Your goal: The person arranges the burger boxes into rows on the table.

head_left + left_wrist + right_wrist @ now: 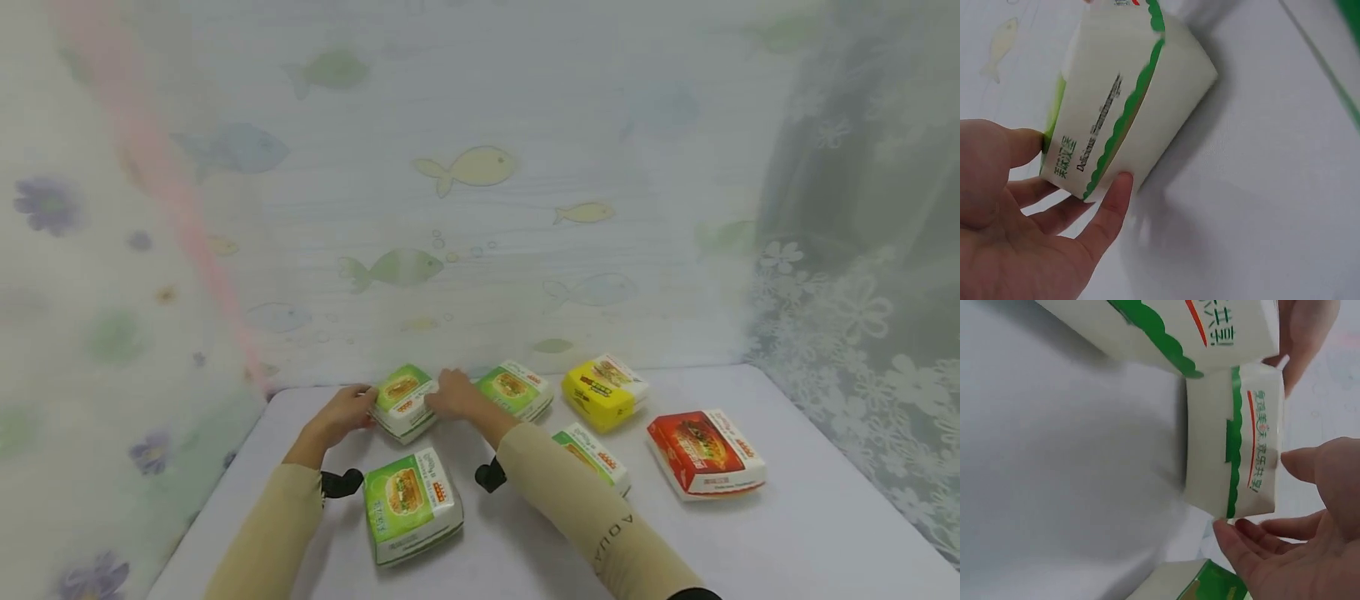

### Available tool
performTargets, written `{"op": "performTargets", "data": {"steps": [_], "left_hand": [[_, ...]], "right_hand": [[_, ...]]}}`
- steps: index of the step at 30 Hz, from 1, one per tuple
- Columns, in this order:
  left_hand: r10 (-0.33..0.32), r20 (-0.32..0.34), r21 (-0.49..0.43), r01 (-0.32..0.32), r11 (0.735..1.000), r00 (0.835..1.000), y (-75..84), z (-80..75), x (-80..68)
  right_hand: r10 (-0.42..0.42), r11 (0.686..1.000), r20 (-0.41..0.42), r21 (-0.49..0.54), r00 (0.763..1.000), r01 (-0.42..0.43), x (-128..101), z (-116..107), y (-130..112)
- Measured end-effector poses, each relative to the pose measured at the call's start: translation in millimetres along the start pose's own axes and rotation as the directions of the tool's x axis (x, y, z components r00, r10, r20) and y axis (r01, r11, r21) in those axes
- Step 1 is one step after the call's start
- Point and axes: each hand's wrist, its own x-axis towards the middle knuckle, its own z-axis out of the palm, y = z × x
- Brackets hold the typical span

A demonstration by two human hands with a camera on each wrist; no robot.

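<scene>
A green and white burger box [403, 402] sits near the back left of the table between my two hands. My left hand [339, 414] grips its left side. In the left wrist view the thumb lies at the lid's edge, with the fingers spread along the side and underside of the box [1125, 106]. My right hand [459, 397] holds the opposite side. The right wrist view shows the thumb near the lid of the box [1232, 437] and fingertips at its lower corner. Just in front, a second green and white burger box [412, 506] rests apart from both hands.
Right of my right hand stands another green burger box [516, 390], and one more [592, 457] is partly behind my right forearm. A yellow box [604, 392] and a red box [707, 454] are farther right. A fish-patterned curtain [480, 317] hangs behind the table [810, 517].
</scene>
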Motion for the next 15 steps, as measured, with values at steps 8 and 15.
{"op": "performTargets", "data": {"steps": [8, 15], "left_hand": [[0.008, 0.019, -0.018, -0.008, 1.000, 1.000, -2.1, -5.7, 2.3], [-0.047, 0.051, -0.039, 0.049, 0.998, 0.998, 4.2, -6.7, -5.1]], "right_hand": [[-0.031, 0.995, -0.006, -0.095, 1.000, 0.030, -3, 5, -5], [-0.042, 0.997, 0.010, -0.067, 0.999, 0.042, 2, -7, 0]]}}
